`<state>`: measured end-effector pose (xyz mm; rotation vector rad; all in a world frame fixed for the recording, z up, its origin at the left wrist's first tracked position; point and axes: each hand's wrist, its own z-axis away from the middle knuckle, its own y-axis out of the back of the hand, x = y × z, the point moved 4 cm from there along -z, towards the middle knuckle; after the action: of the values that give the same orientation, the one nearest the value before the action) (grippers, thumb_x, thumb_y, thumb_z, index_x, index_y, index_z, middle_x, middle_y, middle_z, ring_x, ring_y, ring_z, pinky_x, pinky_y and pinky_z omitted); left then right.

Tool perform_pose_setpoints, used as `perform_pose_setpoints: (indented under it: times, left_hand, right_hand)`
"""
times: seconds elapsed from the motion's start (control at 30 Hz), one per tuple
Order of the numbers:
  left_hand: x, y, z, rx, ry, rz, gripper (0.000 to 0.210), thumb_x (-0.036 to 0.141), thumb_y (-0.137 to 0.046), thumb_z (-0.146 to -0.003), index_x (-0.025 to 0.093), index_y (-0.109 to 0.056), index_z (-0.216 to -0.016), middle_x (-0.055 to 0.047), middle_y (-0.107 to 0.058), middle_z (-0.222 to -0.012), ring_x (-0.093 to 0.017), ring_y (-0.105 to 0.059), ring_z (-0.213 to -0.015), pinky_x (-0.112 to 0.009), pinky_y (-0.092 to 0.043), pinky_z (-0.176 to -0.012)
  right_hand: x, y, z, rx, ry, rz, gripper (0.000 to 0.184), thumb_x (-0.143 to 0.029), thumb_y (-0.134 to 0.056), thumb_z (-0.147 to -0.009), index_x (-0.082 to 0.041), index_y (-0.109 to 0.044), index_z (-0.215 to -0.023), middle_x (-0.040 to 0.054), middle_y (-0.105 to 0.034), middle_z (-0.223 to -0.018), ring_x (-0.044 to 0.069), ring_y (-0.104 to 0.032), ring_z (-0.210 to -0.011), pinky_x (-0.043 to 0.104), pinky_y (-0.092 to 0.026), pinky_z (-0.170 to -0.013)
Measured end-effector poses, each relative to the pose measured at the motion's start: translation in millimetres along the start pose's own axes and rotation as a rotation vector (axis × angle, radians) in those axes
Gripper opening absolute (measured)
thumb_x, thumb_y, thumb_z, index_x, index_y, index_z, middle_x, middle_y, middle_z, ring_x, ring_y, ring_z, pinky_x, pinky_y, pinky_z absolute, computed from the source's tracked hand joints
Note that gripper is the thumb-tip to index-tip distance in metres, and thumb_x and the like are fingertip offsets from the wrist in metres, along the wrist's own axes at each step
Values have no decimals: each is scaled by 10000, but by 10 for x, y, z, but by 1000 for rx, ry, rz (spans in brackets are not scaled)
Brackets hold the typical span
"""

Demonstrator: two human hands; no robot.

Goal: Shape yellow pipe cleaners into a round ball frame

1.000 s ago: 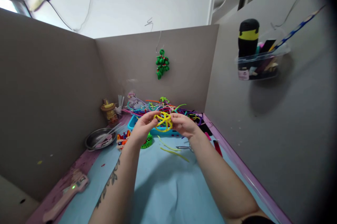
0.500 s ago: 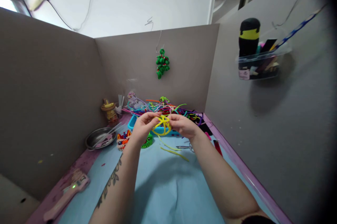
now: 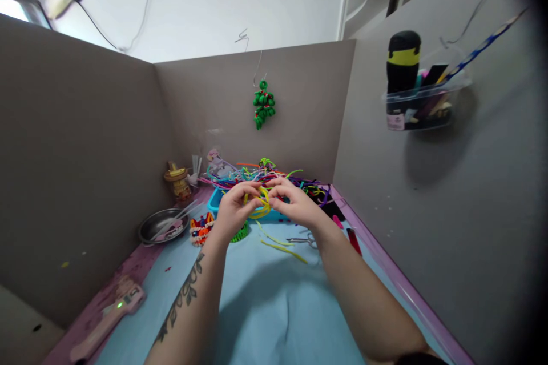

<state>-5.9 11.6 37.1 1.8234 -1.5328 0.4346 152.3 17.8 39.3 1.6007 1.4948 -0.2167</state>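
Between my two hands, above the table, is a round openwork frame bent from yellow pipe cleaners point(image 3: 262, 212). My left hand point(image 3: 237, 205) pinches its left side between thumb and fingers. On the opposite side my right hand point(image 3: 293, 200) grips it, fingers curled over the top and thumb near the middle. The fingers hide part of the frame. Below the hands lie loose yellow-green pipe cleaner pieces point(image 3: 285, 249) and a pair of scissors point(image 3: 302, 240). A green fuzzy figure point(image 3: 240, 232) and an orange-and-white one point(image 3: 200, 232) sit by my left wrist.
A blue basket point(image 3: 214, 200) heaped with colourful pipe cleaners point(image 3: 231, 177) stands behind my hands. At left are a metal bowl point(image 3: 148, 233) and a pink glue gun point(image 3: 107, 319) with a green light. Grey partitions point(image 3: 299, 102) enclose the table; a clear bin point(image 3: 422, 111) hangs at right.
The yellow frame has turned from facing me to a more tilted, edge-on view. My right hand has moved slightly left, its fingers reaching further over the frame.
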Motion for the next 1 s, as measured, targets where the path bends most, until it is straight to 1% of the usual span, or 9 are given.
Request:
perform_pose_setpoints:
  times: [0.1, 0.2, 0.33, 0.57, 0.67, 0.77, 0.83, 0.9, 1.0]
  left_hand:
    - [73, -30, 3, -91, -62, -89, 83, 256, -585, -748, 179, -603, -774, -100, -611, -1051, -218, -531, -1039, -389, -388, -907]
    - [144, -60, 14, -158, -118, -176, 96, 262, -545, -782, 191, -610, -788, -97, -568, -1132, -213, -490, -1092, -391, -356, -943]
    - [153, -60, 24, -141, -106, -240, 132, 279, -529, -792, 187, -610, -744, -95, -534, -1149, -222, -468, -1103, -385, -364, -931]
    - [141, -85, 27, -163, -97, -275, 143, 263, -544, -775, 175, -621, -692, -88, -515, -1108, -233, -457, -1088, -376, -357, -935]
    - [145, -90, 23, -172, -89, -275, 148, 266, -549, -774, 172, -623, -688, -86, -514, -1087, -228, -460, -1080, -372, -354, -941]
    - [132, -73, 16, -194, -75, -220, 145, 284, -551, -776, 178, -630, -716, -84, -527, -1093, -224, -464, -1092, -375, -339, -963]
    - [101, -31, 7, -174, -42, -158, 141, 299, -557, -772, 190, -641, -803, -88, -520, -1149, -236, -444, -1134, -383, -339, -966]
    - [55, 30, -4, -115, 9, -73, 193, 311, -547, -778, 199, -632, -910, -99, -500, -1206, -249, -424, -1168, -383, -372, -934]
    - [-6, 94, -9, -47, 65, 19, 219, 316, -524, -793, 191, -626, -942, -110, -505, -1209, -254, -431, -1168, -367, -409, -891]
  right_hand:
    - [27, -42, -3, -71, -18, -59, 245, -380, -528, -803, -172, -550, -677, 75, -477, -1131, 201, -443, -1116, 369, -304, -968]
    - [44, -53, -5, -83, -17, -77, 272, -397, -506, -818, -174, -529, -664, 78, -466, -1156, 205, -422, -1142, 380, -290, -978]
    - [58, -73, -3, -115, 1, -36, 273, -385, -500, -824, -176, -521, -651, 81, -459, -1154, 212, -406, -1149, 405, -294, -972]
    - [25, -100, 17, -181, 78, 96, 256, -349, -510, -827, -172, -555, -647, 76, -460, -1162, 214, -352, -1179, 407, -275, -984]
    - [-5, -86, 19, -186, 76, 129, 245, -345, -521, -820, -170, -570, -655, 77, -452, -1169, 217, -340, -1183, 408, -255, -997]
    - [-7, -58, 13, -161, 43, 80, 261, -357, -529, -811, -168, -557, -634, 81, -456, -1146, 220, -358, -1172, 405, -259, -995]
    - [10, -38, 9, -141, 20, 0, 275, -378, -533, -805, -168, -545, -627, 79, -457, -1140, 219, -391, -1146, 398, -280, -979]
    - [34, -20, 8, -126, 5, -79, 282, -398, -534, -800, -169, -538, -636, 77, -455, -1145, 217, -416, -1125, 389, -300, -963]
    - [75, -4, 11, -125, -22, -145, 292, -418, -536, -795, -169, -534, -642, 73, -454, -1148, 213, -429, -1114, 378, -307, -957]
